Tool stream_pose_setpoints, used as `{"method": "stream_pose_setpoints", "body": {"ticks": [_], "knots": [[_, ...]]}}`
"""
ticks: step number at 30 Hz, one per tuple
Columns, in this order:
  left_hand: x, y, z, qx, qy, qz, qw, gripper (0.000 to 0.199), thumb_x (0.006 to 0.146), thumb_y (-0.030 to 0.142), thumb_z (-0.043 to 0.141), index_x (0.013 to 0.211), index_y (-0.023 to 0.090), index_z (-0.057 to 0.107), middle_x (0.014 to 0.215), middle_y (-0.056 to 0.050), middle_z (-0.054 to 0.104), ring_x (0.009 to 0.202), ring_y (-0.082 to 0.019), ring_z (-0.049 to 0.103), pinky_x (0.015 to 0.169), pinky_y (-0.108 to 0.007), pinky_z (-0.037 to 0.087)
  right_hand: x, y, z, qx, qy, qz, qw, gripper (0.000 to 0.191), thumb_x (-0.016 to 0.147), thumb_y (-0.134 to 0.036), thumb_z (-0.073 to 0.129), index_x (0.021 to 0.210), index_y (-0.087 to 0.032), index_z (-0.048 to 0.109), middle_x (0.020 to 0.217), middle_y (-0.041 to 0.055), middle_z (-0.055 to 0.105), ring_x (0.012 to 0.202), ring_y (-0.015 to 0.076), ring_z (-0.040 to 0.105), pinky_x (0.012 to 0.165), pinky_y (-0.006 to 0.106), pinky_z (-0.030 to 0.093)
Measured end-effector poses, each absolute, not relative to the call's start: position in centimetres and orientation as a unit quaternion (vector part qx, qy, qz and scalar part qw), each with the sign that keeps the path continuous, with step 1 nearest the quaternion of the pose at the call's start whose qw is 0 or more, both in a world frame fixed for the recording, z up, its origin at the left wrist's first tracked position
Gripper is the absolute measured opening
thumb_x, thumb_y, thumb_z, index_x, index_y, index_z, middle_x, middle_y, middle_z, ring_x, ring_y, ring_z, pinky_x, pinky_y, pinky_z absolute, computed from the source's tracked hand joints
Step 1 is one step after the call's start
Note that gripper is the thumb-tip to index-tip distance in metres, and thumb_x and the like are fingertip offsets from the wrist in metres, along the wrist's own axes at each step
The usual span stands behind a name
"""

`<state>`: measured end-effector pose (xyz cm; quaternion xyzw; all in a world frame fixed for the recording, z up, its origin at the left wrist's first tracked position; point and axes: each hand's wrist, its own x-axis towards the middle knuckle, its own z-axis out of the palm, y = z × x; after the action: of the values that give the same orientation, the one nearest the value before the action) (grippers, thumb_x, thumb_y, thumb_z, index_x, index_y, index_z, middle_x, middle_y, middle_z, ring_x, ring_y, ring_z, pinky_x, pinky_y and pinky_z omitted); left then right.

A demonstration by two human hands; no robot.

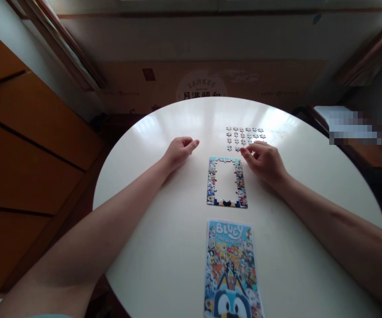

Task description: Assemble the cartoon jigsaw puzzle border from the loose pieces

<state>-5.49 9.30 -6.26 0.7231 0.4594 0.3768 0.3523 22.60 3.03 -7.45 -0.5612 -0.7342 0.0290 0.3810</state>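
Note:
A puzzle frame [211, 181] lies on the white table, its border filled with joined colourful pieces and its middle bare. Behind it, loose puzzle pieces [236, 135] are laid out in rows. My right hand [265, 160] is at the near right edge of these rows, thumb and forefinger close together; whether a piece is between them is too small to tell. My left hand [180, 151] rests on the table left of the frame, fingers curled in and thumb pointing right, with nothing visible in it. Nearer to me lies a printed picture sheet [232, 269] with the word Bluey.
The round white table [164, 265] has its far edge near a wall with a printed banner [121, 79]. Orange-brown cabinets [21, 145] stand at the left. On the right is a brown surface [353, 152] bearing a partly blurred pale item.

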Motion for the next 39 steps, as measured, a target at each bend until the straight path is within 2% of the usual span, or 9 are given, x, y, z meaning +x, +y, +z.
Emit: {"method": "stream_pose_setpoints", "body": {"ticks": [2,7,12,17,21,25,31,39], "knots": [[-5.2,9.5,-6.4,0.724,0.473,0.373,0.335,0.042,0.087,0.042,0.056,0.054,0.020,0.041,0.050,0.004,0.036,0.049,-0.010,0.031,0.054,-0.029,0.026,22.8,2.9,-7.4,-0.558,-0.727,0.030,0.398,0.044,0.095,-0.048,0.051,0.065,-0.021,0.067,0.074,0.0060,0.066,0.063,0.0175,0.058,0.062,0.032,0.044],[-4.1,10.1,-6.9,0.709,0.527,0.382,0.270,0.043,0.084,0.038,0.059,0.051,0.020,0.039,0.049,0.004,0.033,0.049,-0.011,0.031,0.053,-0.030,0.022,22.9,2.7,-7.4,-0.535,-0.727,0.030,0.430,0.055,0.098,-0.051,0.045,0.055,-0.023,0.063,0.073,0.0062,0.069,0.076,0.0205,0.067,0.071,0.033,0.049],[-4.0,10.3,-7.2,0.695,0.530,0.406,0.269,0.041,0.084,0.040,0.057,0.052,0.021,0.040,0.050,0.003,0.036,0.050,-0.012,0.033,0.052,-0.029,0.022,22.7,2.7,-7.4,-0.557,-0.699,0.075,0.442,0.059,0.099,-0.050,0.040,0.049,-0.025,0.060,0.057,0.0033,0.066,0.075,0.0216,0.071,0.079,0.034,0.051],[-4.5,10.1,-7.2,0.692,0.503,0.427,0.293,0.041,0.084,0.043,0.056,0.054,0.021,0.041,0.051,0.004,0.039,0.050,-0.012,0.035,0.052,-0.028,0.027,22.7,2.6,-7.3,-0.562,-0.670,0.112,0.472,0.053,0.094,-0.039,0.046,0.044,-0.025,0.057,0.046,0.0007,0.056,0.059,0.0187,0.063,0.083,0.036,0.052],[-4.9,9.8,-6.9,0.690,0.492,0.438,0.300,0.041,0.083,0.046,0.055,0.054,0.021,0.040,0.050,0.004,0.039,0.049,-0.011,0.036,0.051,-0.027,0.029,23.0,2.6,-7.2,-0.542,-0.643,0.150,0.519,0.047,0.087,-0.030,0.045,0.041,-0.024,0.054,0.047,0.0010,0.054,0.055,0.0169,0.059,0.074,0.035,0.052],[-5.1,9.4,-6.7,0.686,0.496,0.445,0.293,0.042,0.083,0.046,0.055,0.054,0.021,0.039,0.050,0.004,0.038,0.049,-0.011,0.036,0.051,-0.027,0.029,23.2,2.8,-7.1,-0.524,-0.647,0.171,0.526,0.042,0.083,-0.026,0.044,0.042,-0.023,0.056,0.052,0.0024,0.058,0.054,0.0160,0.057,0.061,0.032,0.049],[-5.1,9.2,-6.5,0.686,0.503,0.438,0.291,0.042,0.084,0.045,0.055,0.054,0.021,0.039,0.050,0.004,0.037,0.050,-0.011,0.035,0.052,-0.027,0.029,23.4,3.1,-7.2,-0.510,-0.665,0.197,0.509,0.043,0.087,-0.028,0.045,0.049,-0.022,0.064,0.064,0.0048,0.066,0.057,0.0164,0.058,0.054,0.031,0.046],[-5.2,8.9,-6.5,0.707,0.511,0.407,0.272,0.043,0.085,0.044,0.055,0.054,0.020,0.038,0.052,0.004,0.036,0.051,-0.011,0.035,0.053,-0.027,0.029,23.7,2.9,-7.4,-0.499,-0.650,0.208,0.534,0.045,0.092,-0.027,0.045,0.053,-0.021,0.066,0.066,0.0045,0.066,0.053,0.0147,0.054,0.051,0.031,0.043]]}}
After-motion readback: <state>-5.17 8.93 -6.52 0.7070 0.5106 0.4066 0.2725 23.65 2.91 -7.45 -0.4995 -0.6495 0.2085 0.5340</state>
